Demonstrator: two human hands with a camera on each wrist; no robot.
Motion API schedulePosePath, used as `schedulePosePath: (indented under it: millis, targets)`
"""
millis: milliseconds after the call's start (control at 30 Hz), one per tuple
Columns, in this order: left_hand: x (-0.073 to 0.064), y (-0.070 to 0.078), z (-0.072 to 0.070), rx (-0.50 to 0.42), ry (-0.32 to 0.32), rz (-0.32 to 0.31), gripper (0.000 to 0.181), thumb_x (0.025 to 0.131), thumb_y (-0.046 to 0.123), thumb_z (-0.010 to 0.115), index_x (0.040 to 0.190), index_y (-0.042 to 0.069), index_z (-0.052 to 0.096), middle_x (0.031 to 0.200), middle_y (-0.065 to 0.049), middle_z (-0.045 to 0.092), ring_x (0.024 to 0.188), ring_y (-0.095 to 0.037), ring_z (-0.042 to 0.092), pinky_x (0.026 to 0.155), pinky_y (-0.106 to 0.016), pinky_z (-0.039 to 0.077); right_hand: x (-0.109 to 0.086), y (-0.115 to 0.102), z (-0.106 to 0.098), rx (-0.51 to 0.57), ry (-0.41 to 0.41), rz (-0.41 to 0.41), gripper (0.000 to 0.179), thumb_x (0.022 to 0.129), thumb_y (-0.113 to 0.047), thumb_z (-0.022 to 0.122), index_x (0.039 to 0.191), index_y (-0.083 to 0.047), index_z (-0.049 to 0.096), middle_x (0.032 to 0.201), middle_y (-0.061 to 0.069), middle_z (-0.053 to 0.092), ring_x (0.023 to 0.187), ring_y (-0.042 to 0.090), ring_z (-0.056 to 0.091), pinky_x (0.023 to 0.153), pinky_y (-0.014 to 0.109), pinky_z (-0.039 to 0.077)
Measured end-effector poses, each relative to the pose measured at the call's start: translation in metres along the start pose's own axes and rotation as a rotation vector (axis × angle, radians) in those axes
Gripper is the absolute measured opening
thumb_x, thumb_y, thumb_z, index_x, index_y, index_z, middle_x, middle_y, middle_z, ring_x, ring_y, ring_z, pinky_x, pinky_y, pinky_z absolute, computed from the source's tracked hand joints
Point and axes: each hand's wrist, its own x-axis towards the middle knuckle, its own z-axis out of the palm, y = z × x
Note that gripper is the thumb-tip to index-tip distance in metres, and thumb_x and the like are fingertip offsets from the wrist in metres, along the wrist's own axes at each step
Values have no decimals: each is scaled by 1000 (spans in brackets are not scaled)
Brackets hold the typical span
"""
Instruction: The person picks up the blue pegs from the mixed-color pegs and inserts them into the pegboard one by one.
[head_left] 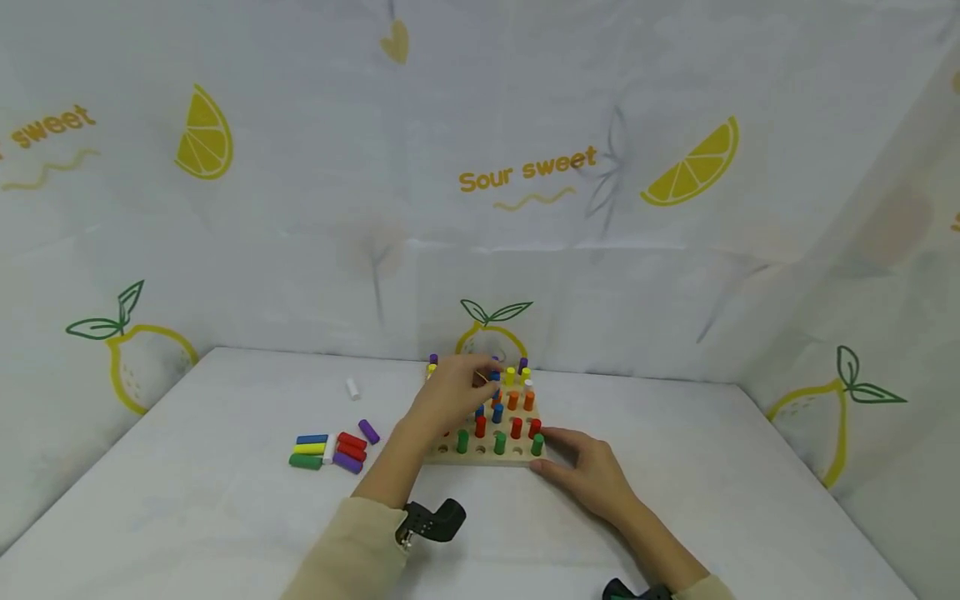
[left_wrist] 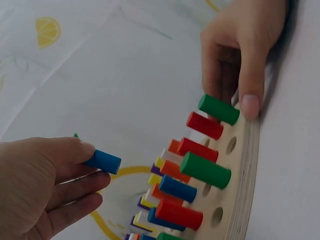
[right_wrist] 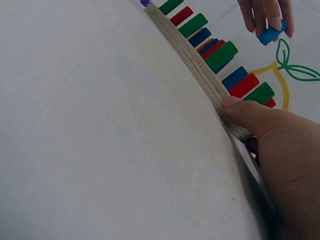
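My left hand (head_left: 446,396) is over the far part of a wooden pegboard (head_left: 480,458). Between thumb and fingertips it pinches a blue peg (left_wrist: 106,162), held in the air above the board in the left wrist view. Standing in the holes are green pegs (head_left: 499,442), red pegs (head_left: 517,428), orange pegs (head_left: 528,401) and others in blue, yellow, white and purple. Some holes of the front row are bare. My right hand (head_left: 592,471) grips the board's near right corner, its thumb (right_wrist: 235,105) on the front edge and its fingers along the right side. The left forearm hides part of the board.
Left of the board lies a group of loose pegs (head_left: 310,448) in several colours. A purple peg (head_left: 368,431) and a white peg (head_left: 353,388) lie apart from it. The white table (head_left: 637,417) ends at a patterned cloth (head_left: 330,208) behind.
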Motion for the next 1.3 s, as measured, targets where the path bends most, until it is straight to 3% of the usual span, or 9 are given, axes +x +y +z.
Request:
schedulePosePath:
  millis: [133, 267, 433, 533, 700, 933, 1300]
  targets:
    - [7, 15, 5, -30, 14, -14, 30, 97, 18, 69, 126, 13, 68, 110, -5, 76, 98, -19, 73, 82, -34, 61, -1, 2, 0, 25, 0, -16, 54, 83, -39, 83, 128, -13, 69, 133, 6, 69, 131, 30, 61, 112, 52, 46]
    - [12, 24, 5, -100, 37, -32, 24, 98, 22, 68, 121, 14, 69, 110, -1, 76, 100, -18, 72, 82, -33, 60, -1, 1, 0, 30, 1, -16, 54, 83, -39, 82, 128, -13, 70, 132, 6, 70, 131, 29, 61, 111, 51, 47]
    - [12, 25, 4, -238, 129, -74, 24, 96, 21, 70, 118, 12, 71, 107, -2, 75, 98, -19, 71, 84, -35, 60, -3, -1, 0, 35, -8, 1, 55, 83, -40, 82, 129, -14, 69, 134, 5, 69, 132, 28, 61, 112, 51, 47]
    - [14, 22, 8, -269, 152, -74, 24, 96, 19, 71, 117, 10, 71, 108, -3, 75, 98, -20, 72, 84, -35, 61, -3, -2, -1, 30, -5, -18, 54, 84, -40, 82, 129, -14, 69, 133, 4, 69, 131, 27, 61, 112, 50, 47]
    - [18, 19, 18, -226, 104, -40, 21, 95, 15, 70, 115, 8, 71, 111, -6, 75, 99, -22, 73, 86, -35, 61, -3, -2, -3, 26, 19, -50, 51, 83, -37, 82, 127, -14, 70, 130, 5, 71, 128, 28, 63, 110, 51, 48]
    - [16, 11, 28, -156, 41, -117, 23, 95, 19, 71, 116, 11, 73, 105, -3, 77, 100, -21, 71, 89, -40, 60, -3, -1, -2, 16, 6, -14, 52, 83, -39, 82, 128, -17, 70, 131, 3, 71, 131, 27, 61, 112, 50, 47]
    - [15, -13, 47, -63, -27, -149, 19, 93, 19, 73, 112, 13, 74, 102, -3, 77, 96, -18, 71, 87, -38, 60, -4, -2, -2, 12, 8, -4, 51, 83, -36, 83, 128, -15, 70, 132, 4, 70, 132, 28, 61, 113, 50, 46]
